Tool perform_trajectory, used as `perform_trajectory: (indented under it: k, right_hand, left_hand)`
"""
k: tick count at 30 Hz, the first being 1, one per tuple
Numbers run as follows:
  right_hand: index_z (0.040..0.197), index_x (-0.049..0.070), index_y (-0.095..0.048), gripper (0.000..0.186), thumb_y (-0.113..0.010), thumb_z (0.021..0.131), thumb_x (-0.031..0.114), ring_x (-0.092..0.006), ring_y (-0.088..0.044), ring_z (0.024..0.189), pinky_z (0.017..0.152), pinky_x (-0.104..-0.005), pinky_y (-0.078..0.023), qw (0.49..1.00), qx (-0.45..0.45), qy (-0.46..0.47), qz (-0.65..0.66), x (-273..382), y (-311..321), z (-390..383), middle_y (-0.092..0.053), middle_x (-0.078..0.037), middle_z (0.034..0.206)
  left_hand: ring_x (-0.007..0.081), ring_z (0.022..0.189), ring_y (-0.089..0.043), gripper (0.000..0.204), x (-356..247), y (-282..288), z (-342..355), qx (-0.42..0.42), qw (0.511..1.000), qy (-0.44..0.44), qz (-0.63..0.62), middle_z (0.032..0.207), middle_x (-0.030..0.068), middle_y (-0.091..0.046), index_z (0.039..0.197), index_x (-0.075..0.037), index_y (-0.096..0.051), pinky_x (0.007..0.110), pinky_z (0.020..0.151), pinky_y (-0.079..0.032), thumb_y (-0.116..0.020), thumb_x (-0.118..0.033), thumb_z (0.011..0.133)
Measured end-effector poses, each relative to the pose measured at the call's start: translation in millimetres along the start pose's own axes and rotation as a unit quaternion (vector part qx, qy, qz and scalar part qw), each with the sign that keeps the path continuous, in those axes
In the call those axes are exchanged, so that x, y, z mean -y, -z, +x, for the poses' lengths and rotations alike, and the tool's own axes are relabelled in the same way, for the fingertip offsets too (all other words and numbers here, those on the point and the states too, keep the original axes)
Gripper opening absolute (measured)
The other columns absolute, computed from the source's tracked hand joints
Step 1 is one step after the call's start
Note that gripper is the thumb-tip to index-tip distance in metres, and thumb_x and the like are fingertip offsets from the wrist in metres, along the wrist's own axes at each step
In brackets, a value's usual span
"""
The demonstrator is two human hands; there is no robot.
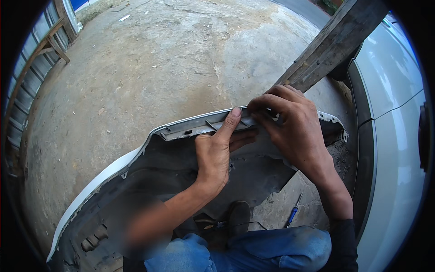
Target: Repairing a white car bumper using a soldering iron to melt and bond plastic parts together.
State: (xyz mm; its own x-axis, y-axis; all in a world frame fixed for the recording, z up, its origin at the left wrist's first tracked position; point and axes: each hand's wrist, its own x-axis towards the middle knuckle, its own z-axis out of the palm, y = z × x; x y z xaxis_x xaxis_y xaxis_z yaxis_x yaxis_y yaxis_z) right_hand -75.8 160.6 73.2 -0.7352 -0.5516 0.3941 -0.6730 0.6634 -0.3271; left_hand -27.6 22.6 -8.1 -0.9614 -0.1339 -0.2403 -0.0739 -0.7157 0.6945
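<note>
From the centre to the lower left of the frame lies the panel (pixel 170 154); left hand (pixel 215 152) grips its upper edge, thumb on top; right hand (pixel 292 122), fingers bent, meets this edge, grip not determinable; blue tool (pixel 293 214) at lower right

The left forearm (pixel 188 199) slants up rightward to the left hand (pixel 215 147), its thumb (pixel 230 123) raised and fingers (pixel 242 139) stretched rightward, while the right hand (pixel 293 119) arches leftward from its wrist (pixel 322 173), fingers curled.
</note>
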Motion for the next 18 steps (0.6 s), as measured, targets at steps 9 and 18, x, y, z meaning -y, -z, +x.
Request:
perform_trajectory:
  k: [9, 18]
  right_hand:
    - [0.094, 0.009, -0.072, 0.014, -0.074, 0.081, 0.015, -0.0253, -0.062, 0.092, 0.085, -0.0406, -0.046, 0.989, 0.011, 0.09, -0.118, -6.1, 5.1, 4.7, -0.064, -0.006, 0.092]
    - [0.097, 0.011, -0.072, 0.015, -0.076, 0.083, 0.016, -0.0198, -0.06, 0.088, 0.08, -0.036, -0.045, 0.978, 0.02, 0.155, -0.14, -13.2, 3.2, 9.6, -0.064, -0.003, 0.092]
  left_hand:
    - [0.0254, 0.085, -0.073, 0.034, 2.2, 0.5, 0.7, 0.002, 1.0, -0.005, -0.006, 0.103, 0.0131, -0.07, 0.114, 0.003, -0.064, 0.038, 0.076, -0.063, -0.07, -0.025, 0.096]
    - [0.0251, 0.083, -0.073, 0.033, 4.1, 1.1, 1.7, -0.002, 1.0, -0.02, -0.005, 0.102, 0.0126, -0.07, 0.114, 0.003, -0.064, 0.038, 0.074, -0.063, -0.07, -0.024, 0.096]
